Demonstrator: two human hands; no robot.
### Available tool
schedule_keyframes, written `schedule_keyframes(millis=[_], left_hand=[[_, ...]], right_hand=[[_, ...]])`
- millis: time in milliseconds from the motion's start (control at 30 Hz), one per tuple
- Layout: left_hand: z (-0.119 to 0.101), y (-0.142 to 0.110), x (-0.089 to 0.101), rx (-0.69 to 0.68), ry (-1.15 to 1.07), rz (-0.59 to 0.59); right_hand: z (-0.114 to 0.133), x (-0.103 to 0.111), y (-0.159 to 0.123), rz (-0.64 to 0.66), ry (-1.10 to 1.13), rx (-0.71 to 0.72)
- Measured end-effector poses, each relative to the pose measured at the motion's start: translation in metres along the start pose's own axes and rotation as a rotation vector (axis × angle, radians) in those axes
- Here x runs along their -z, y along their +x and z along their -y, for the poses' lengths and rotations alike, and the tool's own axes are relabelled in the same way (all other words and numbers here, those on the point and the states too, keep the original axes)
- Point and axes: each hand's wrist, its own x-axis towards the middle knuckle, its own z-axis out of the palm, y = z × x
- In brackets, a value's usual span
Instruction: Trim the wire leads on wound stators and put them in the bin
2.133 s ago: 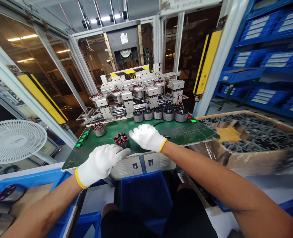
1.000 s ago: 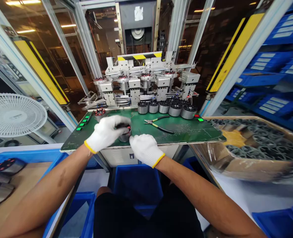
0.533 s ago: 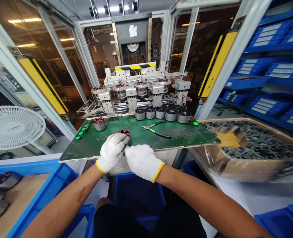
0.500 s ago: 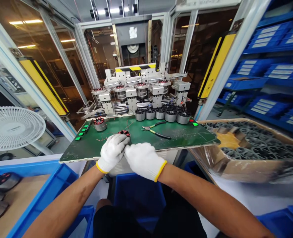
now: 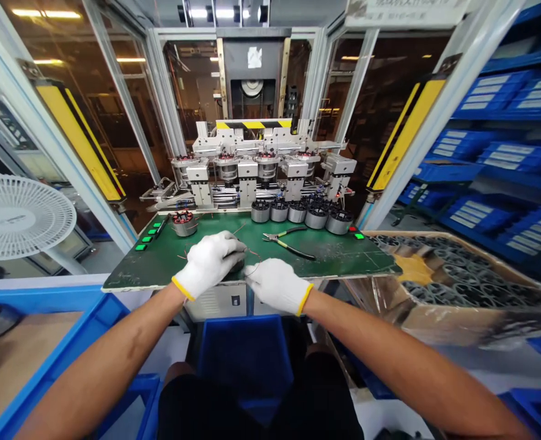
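My left hand, in a white glove with a yellow cuff, is closed over a motor stator at the front of the green mat. Most of that stator is hidden under the glove. Just right of it, my right hand, gloved the same way, pinches a thin copper wire between thumb and finger. Diagonal cutters with black and yellow-green handles lie beyond the hands, jaws pointing left. A wound stator with red-copper coils stands at the mat's back left.
Several unwound stators line the mat's back right, before a winding machine. Yellow light-curtain posts flank it. A carton of cores is at right, a blue tray at left, and a blue bin below.
My left hand has turned further over the stator, covering its coils. My right hand has shifted slightly right, opening a gap between the hands. The camera view has moved a little.
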Motion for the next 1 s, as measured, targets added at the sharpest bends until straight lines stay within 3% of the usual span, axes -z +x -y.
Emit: schedule_keyframes(millis=[133,233,300,367,433,500,600,700,767,867,1000], left_hand=[[-0.004,0.012,0.019,0.031,0.054,0.155],[-0.002,0.006,0.022,0.002,0.007,0.165],[-0.001,-0.002,0.017,0.0,-0.04,0.121],[0.0,-0.008,0.007,0.045,-0.042,0.036],[0.0,-0.012,-0.003,0.099,-0.017,-0.038],[0.0,-0.013,-0.01,0.117,-0.007,-0.065],[0.001,-0.011,-0.013,0.095,-0.031,-0.058],[0.001,-0.007,-0.006,0.08,-0.089,-0.036],[0.001,-0.003,0.0,0.083,-0.128,-0.009],[-0.001,0.005,0.011,0.121,-0.127,0.042],[-0.002,0.001,0.016,0.095,-0.105,0.107]], right_hand=[[0.011,-0.009,0.001,-0.087,0.348,-0.02],[-0.016,0.006,-0.011,0.046,0.675,0.027],[-0.042,0.022,-0.02,0.101,0.848,-0.08],[-0.059,0.039,-0.024,-0.025,0.898,-0.258],[-0.061,0.052,-0.022,-0.196,0.761,-0.305],[-0.05,0.06,-0.014,-0.236,0.463,-0.206],[-0.032,0.058,-0.002,-0.132,-0.012,-0.103],[-0.027,0.043,0.004,-0.006,-0.15,-0.052],[-0.026,0.03,0.004,0.045,0.019,0.016],[-0.018,0.013,0.0,0.084,0.509,0.047],[-0.021,-0.002,-0.009,0.109,1.055,-0.081]])
